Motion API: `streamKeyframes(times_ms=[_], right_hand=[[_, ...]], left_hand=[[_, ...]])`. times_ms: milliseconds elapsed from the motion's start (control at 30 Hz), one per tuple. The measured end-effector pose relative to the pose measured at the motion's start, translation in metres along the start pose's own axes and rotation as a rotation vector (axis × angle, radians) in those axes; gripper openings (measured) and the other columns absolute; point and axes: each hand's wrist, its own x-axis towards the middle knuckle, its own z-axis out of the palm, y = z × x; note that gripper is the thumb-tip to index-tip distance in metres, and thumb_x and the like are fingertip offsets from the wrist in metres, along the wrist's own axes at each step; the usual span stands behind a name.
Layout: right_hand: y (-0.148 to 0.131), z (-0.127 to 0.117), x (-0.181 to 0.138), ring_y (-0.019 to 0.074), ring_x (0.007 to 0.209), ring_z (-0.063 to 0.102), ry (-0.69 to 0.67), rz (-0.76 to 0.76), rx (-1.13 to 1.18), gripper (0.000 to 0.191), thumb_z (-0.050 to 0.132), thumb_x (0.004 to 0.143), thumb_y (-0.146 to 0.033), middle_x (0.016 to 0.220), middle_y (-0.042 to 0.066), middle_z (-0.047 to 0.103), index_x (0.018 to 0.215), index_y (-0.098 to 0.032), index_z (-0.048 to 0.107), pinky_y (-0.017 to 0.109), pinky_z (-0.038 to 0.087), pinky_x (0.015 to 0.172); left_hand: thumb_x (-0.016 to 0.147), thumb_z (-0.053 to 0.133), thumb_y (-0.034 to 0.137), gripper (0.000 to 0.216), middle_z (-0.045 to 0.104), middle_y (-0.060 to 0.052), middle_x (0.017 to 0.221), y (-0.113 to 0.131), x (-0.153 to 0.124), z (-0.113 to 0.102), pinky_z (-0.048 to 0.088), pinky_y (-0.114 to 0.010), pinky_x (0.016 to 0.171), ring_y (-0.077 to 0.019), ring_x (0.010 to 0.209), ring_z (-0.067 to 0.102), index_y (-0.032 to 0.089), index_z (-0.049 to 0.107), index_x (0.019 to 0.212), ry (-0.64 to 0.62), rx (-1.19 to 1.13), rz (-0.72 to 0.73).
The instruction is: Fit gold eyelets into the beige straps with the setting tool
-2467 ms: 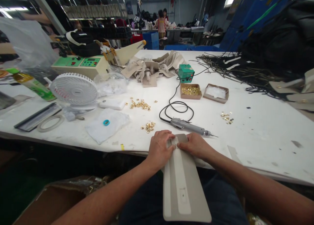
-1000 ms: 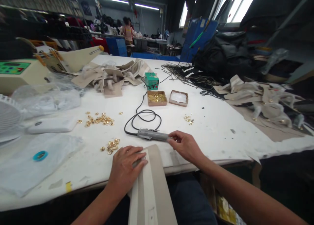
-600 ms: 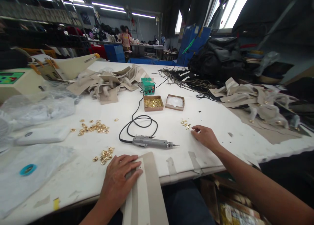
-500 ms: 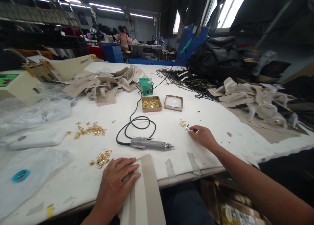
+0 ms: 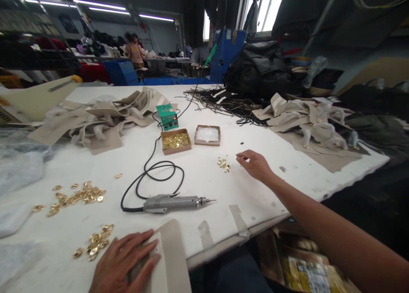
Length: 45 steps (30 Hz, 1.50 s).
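At seven o'clock, rests the left hand (image 5: 120, 264) palm down, back turned up to the camera, fingers (image 5: 136, 239) loosely spread, nearly straight, slanting toward two o'clock. Sets the left thumb (image 5: 148, 269) a little apart below them, tip also toward two. Shows nothing of the left forearm past the lower edge. Between three and four o'clock, close to centre, reaches out with the right hand (image 5: 255, 164), digits bent and pointing near ten o'clock, thumb and index tips close together; cannot tell of any pinch there. Holds the right wrist (image 5: 270, 179) almost straight, the right forearm (image 5: 319, 219) bare and stretching off toward four o'clock.
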Motion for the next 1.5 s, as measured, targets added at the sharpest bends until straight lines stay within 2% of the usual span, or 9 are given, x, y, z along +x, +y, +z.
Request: streamKeyframes(times_ms=[200, 400, 633, 733, 833, 933, 1033, 1333, 1500], right_hand=[[-0.029, 0.039, -0.016, 0.026, 0.145, 0.05, -0.181, -0.189, -0.07, 0.041, 0.051, 0.105, -0.036, 0.154, 0.009, 0.059, 0.138, -0.022, 0.069, 0.042, 0.037, 0.122], [-0.022, 0.036, -0.083, 0.0298, 0.156, 0.034, -0.228, -0.265, -0.242, 0.054, 0.049, 0.106, -0.039, 0.169, 0.01, 0.035, 0.156, -0.019, 0.05, 0.05, 0.031, 0.126], [-0.01, 0.017, -0.13, 0.0313, 0.15, 0.044, -0.161, -0.305, -0.237, 0.05, 0.054, 0.104, -0.038, 0.161, 0.013, 0.049, 0.149, -0.017, 0.058, 0.052, 0.04, 0.121], [-0.013, 0.014, -0.116, 0.0301, 0.146, 0.049, -0.111, -0.315, -0.214, 0.047, 0.051, 0.105, -0.038, 0.158, 0.015, 0.053, 0.145, -0.015, 0.061, 0.05, 0.043, 0.119], [-0.022, 0.018, -0.083, 0.0305, 0.149, 0.046, -0.104, -0.294, -0.208, 0.049, 0.05, 0.106, -0.04, 0.163, 0.012, 0.046, 0.148, -0.018, 0.059, 0.052, 0.041, 0.12], [-0.03, 0.024, -0.053, 0.0311, 0.154, 0.038, -0.209, -0.253, -0.23, 0.054, 0.052, 0.105, -0.044, 0.168, 0.009, 0.039, 0.154, -0.021, 0.053, 0.056, 0.038, 0.122], [-0.027, 0.027, -0.046, 0.0298, 0.156, 0.034, -0.3, -0.24, -0.243, 0.057, 0.051, 0.105, -0.048, 0.168, 0.007, 0.039, 0.157, -0.023, 0.049, 0.055, 0.034, 0.124], [0.013, 0.014, -0.12, 0.0306, 0.152, 0.042, -0.158, -0.374, -0.286, 0.052, 0.052, 0.105, -0.042, 0.166, 0.011, 0.041, 0.151, -0.018, 0.057, 0.05, 0.043, 0.12], [0.017, 0.006, -0.142, 0.0323, 0.148, 0.047, -0.109, -0.353, -0.256, 0.05, 0.057, 0.103, -0.042, 0.158, 0.013, 0.054, 0.147, -0.019, 0.06, 0.052, 0.045, 0.118]], left_hand=[[0.091, 0.066, 0.057, 0.028, 0.077, 0.0, 0.129, -0.011, -0.004, 0.005, 0.043, -0.067, 0.112, -0.036, 0.117, 0.069, 0.044, 0.079, 0.113, -0.012, 0.016, 0.013], [0.089, 0.07, 0.057, 0.029, 0.077, 0.002, 0.13, -0.012, -0.006, 0.007, 0.039, -0.065, 0.116, -0.0352, 0.119, 0.068, 0.044, 0.078, 0.114, -0.03, 0.003, -0.001], [0.089, 0.068, 0.062, 0.033, 0.076, 0.002, 0.13, -0.011, -0.004, 0.007, 0.036, -0.058, 0.121, -0.0325, 0.121, 0.066, 0.041, 0.079, 0.112, -0.032, -0.033, -0.023], [0.089, 0.067, 0.066, 0.035, 0.076, 0.002, 0.129, -0.011, -0.004, 0.008, 0.038, -0.057, 0.119, -0.032, 0.12, 0.066, 0.041, 0.079, 0.111, -0.019, -0.047, -0.026], [0.088, 0.068, 0.066, 0.035, 0.076, 0.002, 0.129, -0.009, -0.004, 0.007, 0.04, -0.06, 0.117, -0.0325, 0.121, 0.066, 0.042, 0.079, 0.112, -0.021, -0.051, -0.031], [0.089, 0.068, 0.063, 0.033, 0.075, 0.002, 0.131, -0.007, -0.004, 0.005, 0.041, -0.063, 0.115, -0.0328, 0.122, 0.066, 0.043, 0.078, 0.114, -0.03, -0.04, -0.028], [0.089, 0.069, 0.062, 0.032, 0.076, 0.003, 0.13, -0.005, -0.004, 0.004, 0.041, -0.064, 0.115, -0.0332, 0.121, 0.066, 0.043, 0.077, 0.114, -0.017, -0.035, -0.022], [0.089, 0.068, 0.064, 0.034, 0.077, 0.001, 0.127, -0.002, -0.001, 0.003, 0.04, -0.06, 0.116, -0.0329, 0.119, 0.066, 0.041, 0.079, 0.111, -0.009, -0.061, -0.022], [0.09, 0.067, 0.061, 0.032, 0.077, 0.001, 0.127, 0.001, 0.001, 0.001, 0.039, -0.06, 0.116, -0.033, 0.118, 0.066, 0.041, 0.08, 0.111, -0.017, -0.077, -0.032]])
